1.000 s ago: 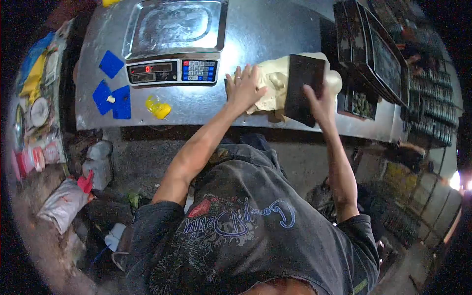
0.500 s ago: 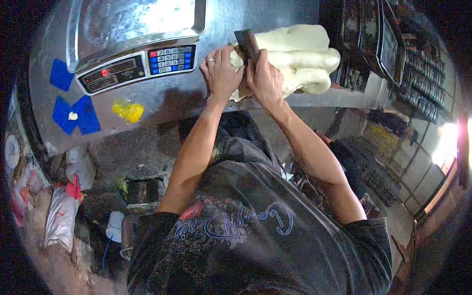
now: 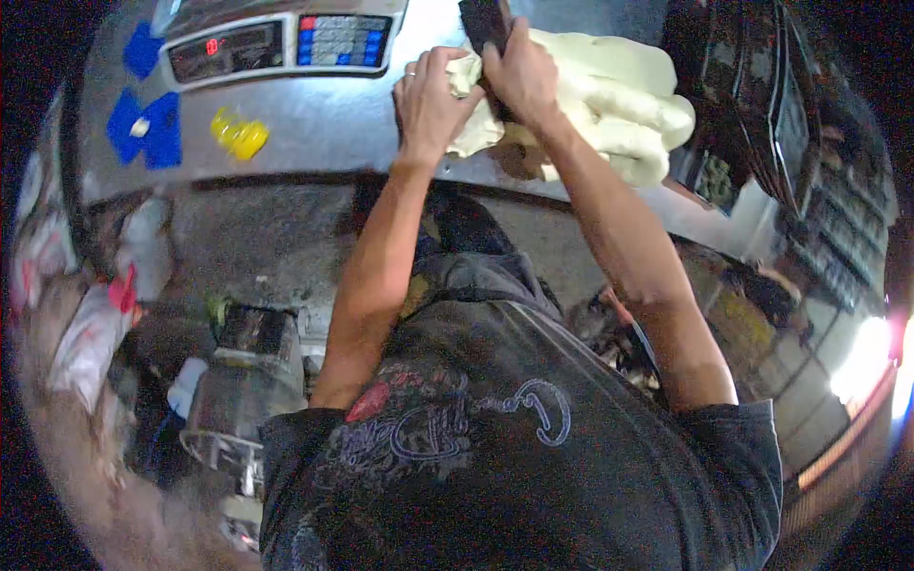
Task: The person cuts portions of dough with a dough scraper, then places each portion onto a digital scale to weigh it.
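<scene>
Thick pale rolls of dough [image 3: 619, 95] lie side by side on the metal table. My right hand [image 3: 522, 74] is wrapped round a dark, flat-bladed scraper [image 3: 488, 27], at the left end of the rolls. Beside it, my left hand [image 3: 433, 107] is on a smaller lump of dough [image 3: 476, 128], its fingers curled over the top of the piece. A ring shows on one left finger. The lower part of the scraper is partly hidden by my right hand.
A digital scale [image 3: 276, 49] stands at the upper left of the metal table [image 3: 314, 133]. Near it are a yellow plastic object [image 3: 240, 134] and blue pieces [image 3: 162, 128]. Dark racks [image 3: 743, 86] stand at the right. A metal container [image 3: 243, 404] is below the table.
The view has shifted, so the table sits higher in it. My right hand and the scraper are slightly farther from my left hand, and the smaller dough lump shows more between them.
</scene>
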`<state>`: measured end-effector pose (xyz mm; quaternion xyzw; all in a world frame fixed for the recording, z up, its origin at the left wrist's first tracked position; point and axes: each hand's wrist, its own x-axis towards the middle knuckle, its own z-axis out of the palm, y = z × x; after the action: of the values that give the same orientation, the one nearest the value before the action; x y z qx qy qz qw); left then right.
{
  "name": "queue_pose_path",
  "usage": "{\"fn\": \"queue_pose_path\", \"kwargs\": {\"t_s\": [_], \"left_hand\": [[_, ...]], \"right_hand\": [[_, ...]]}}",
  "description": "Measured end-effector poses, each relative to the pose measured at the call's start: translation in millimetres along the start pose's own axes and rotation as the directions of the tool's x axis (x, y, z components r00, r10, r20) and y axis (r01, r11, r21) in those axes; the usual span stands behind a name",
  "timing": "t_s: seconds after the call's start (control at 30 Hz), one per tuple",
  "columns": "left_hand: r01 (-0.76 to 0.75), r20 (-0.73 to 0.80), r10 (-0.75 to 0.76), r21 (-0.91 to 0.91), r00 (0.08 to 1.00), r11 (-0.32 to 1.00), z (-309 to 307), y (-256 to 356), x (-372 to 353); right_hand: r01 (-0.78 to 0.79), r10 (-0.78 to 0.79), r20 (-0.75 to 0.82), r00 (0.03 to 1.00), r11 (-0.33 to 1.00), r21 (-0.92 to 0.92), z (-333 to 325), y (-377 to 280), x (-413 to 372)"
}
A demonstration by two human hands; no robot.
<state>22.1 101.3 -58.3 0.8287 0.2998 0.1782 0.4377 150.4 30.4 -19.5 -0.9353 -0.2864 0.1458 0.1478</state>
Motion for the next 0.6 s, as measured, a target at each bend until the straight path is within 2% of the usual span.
{"fn": "queue_pose_path", "kwargs": {"t_s": [0.03,0.07,0.13,0.23,0.33,0.37,0.43,0.47,0.5,0.6], "left_hand": [[0.023,-0.024,-0.022,0.034,0.999,0.999,-3.1,5.0,-14.8],[0.005,-0.171,-0.007,-0.012,0.985,1.0,-3.5,10.6,-29.2],[-0.035,-0.231,-0.015,-0.213,0.973,0.976,-8.8,7.9,-56.1],[-0.071,-0.281,0.065,-0.011,0.957,0.997,-22.2,1.5,-97.3],[-0.098,-0.179,0.122,0.138,0.976,0.986,-36.6,7.8,-102.8],[-0.082,-0.139,0.124,0.271,0.982,0.959,-37.5,12.2,-100.8],[-0.192,0.048,0.195,0.501,0.98,0.844,-37.9,22.6,-81.5],[-0.255,0.145,0.211,0.591,0.967,0.766,-36.6,27.2,-73.5],[-0.262,0.344,0.054,0.593,0.937,0.762,-35.4,43.4,-67.4],[-0.356,0.392,0.151,0.527,0.908,0.772,-23.0,41.9,-81.1]], "right_hand": [[0.041,-0.041,-0.001,0.999,0.999,0.012,2.6,1.1,0.8],[0.08,-0.08,-0.021,0.997,0.997,0.022,3.6,3.1,4.6],[0.164,-0.163,-0.082,0.983,0.986,0.005,2.6,8.2,-2.1],[0.255,-0.229,-0.158,0.96,0.952,0.171,-0.7,12.8,-19.6],[0.27,-0.202,-0.195,0.96,0.858,0.438,-16.2,26.4,-43.0],[0.282,-0.173,-0.255,0.951,0.822,0.495,-23.1,33.3,-49.0],[0.281,-0.084,-0.347,0.934,0.774,0.567,-46.3,46.9,-59.8],[0.228,-0.032,-0.311,0.95,0.75,0.62,-62.1,53.9,-68.3],[0.234,-0.041,-0.32,0.947,0.768,0.596,-69.0,64.4,-73.5],[0.203,-0.083,-0.251,0.964,0.842,0.5,-83.1,84.5,-98.9]]}}
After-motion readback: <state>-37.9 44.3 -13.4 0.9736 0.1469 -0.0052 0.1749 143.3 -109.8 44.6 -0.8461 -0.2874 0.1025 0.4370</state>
